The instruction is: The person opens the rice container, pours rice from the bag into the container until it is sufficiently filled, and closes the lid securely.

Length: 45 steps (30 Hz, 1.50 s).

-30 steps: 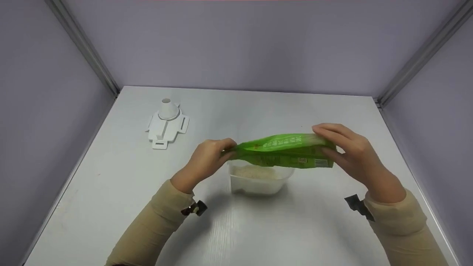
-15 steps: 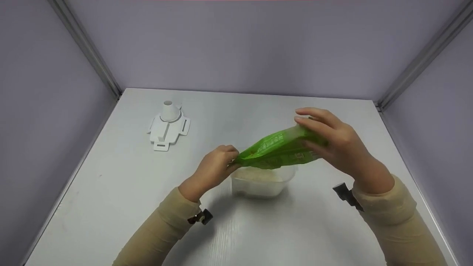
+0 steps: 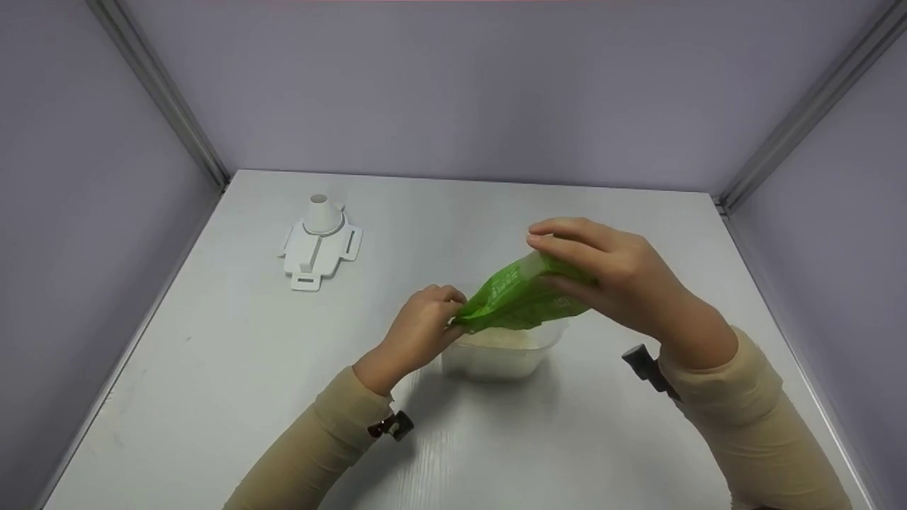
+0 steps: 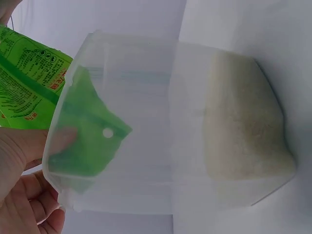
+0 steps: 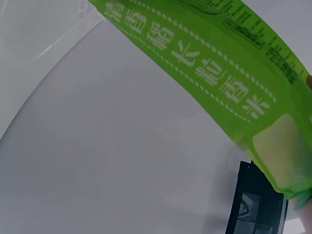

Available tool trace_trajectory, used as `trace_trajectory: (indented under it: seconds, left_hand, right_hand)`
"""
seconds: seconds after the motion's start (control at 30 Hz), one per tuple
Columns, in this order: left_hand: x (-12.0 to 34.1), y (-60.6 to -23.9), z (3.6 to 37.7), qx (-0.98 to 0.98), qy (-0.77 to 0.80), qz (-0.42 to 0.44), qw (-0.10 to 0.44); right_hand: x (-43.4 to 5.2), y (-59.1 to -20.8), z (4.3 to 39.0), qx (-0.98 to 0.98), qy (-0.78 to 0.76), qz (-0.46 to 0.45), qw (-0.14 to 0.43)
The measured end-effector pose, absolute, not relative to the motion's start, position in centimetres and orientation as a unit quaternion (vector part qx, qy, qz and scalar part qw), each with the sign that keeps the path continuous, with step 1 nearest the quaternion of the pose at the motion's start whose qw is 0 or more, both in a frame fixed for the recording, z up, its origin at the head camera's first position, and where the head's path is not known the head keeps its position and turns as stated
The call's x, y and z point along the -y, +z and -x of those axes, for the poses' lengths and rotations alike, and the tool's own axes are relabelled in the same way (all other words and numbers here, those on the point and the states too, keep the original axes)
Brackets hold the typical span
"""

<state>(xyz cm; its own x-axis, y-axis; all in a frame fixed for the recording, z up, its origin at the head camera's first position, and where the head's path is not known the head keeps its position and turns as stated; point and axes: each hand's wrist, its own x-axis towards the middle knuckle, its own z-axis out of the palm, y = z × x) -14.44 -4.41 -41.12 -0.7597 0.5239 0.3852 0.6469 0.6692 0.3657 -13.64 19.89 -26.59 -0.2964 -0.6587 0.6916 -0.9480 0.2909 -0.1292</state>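
A green rice bag point(image 3: 506, 294) is tilted over a clear plastic container point(image 3: 496, 363), its left end lower than its right. My left hand point(image 3: 418, 326) pinches the bag's lower end, right at the container's rim. Around the raised end curl the fingers and thumb of my right hand point(image 3: 620, 273). Pale rice point(image 4: 243, 117) lies in the bottom of the container in the left wrist view, and a corner of the bag shows through its wall. White printed characters run along the bag point(image 5: 195, 63) in the right wrist view.
A white bracket-like part with a cone point(image 3: 312, 244) lies at the back left of the white table point(image 3: 212, 397). Grey panels point(image 3: 453, 92) enclose the table at the back and sides. A small dark camera point(image 3: 646, 368) sits on the right wrist.
My right hand has moved left and up, tipping the bag more steeply. The left hand has shifted slightly right and down with the bag's lower end. The container stays in place.
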Motion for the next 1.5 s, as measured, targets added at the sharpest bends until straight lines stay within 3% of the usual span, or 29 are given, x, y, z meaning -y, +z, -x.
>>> trace_trajectory:
  seconds: [0.47, 0.67, 0.8, 1.07, 1.27, 1.5]
  left_hand:
    - [5.6, -39.0, 14.6, 0.851, -0.378, 0.304, 0.204]
    - [6.8, -37.9, 14.8, 0.828, -0.428, 0.296, 0.207]
    - [7.6, -37.8, 15.1, 0.837, -0.398, 0.303, 0.22]
    - [7.8, -37.4, 15.4, 0.826, -0.306, 0.366, 0.3]
    - [7.5, -37.7, 15.5, 0.817, -0.224, 0.401, 0.348]
    - [7.3, -38.1, 15.4, 0.816, -0.196, 0.406, 0.363]
  right_hand:
    - [-22.9, -27.0, 13.1, 0.739, 0.327, -0.483, 0.335]
    - [-24.8, -28.1, 13.0, 0.777, 0.301, -0.461, 0.305]
    - [-25.5, -29.9, 13.2, 0.81, 0.261, -0.455, 0.264]
    - [-26.8, -33.1, 13.6, 0.835, 0.225, -0.446, 0.231]
    - [-27.1, -34.7, 13.8, 0.823, 0.235, -0.457, 0.241]
    - [-27.5, -35.4, 14.0, 0.813, 0.236, -0.463, 0.262]
